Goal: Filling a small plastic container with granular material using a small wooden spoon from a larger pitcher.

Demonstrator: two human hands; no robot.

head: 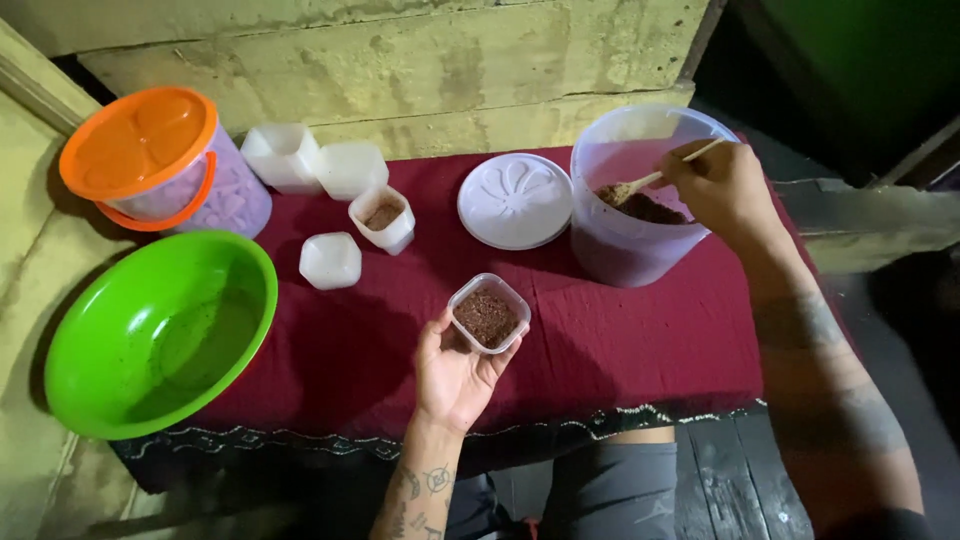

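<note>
My left hand (455, 375) holds a small clear plastic cup (489, 313) filled with brown grainy stuff, just above the dark red cloth (620, 340). My right hand (722, 187) grips a wooden spoon (645, 181) whose bowl dips into the brown contents of a large translucent bucket (640, 205) at the back right. The bucket's white round lid (515, 200) lies flat just left of it.
A green bowl (155, 330) sits at the left edge, with an orange-lidded tub (165, 160) behind it. Another small cup with brown filling (383, 218), an upturned small cup (330, 260) and several empty white cups (315, 160) stand at the back. A pale wall rises behind.
</note>
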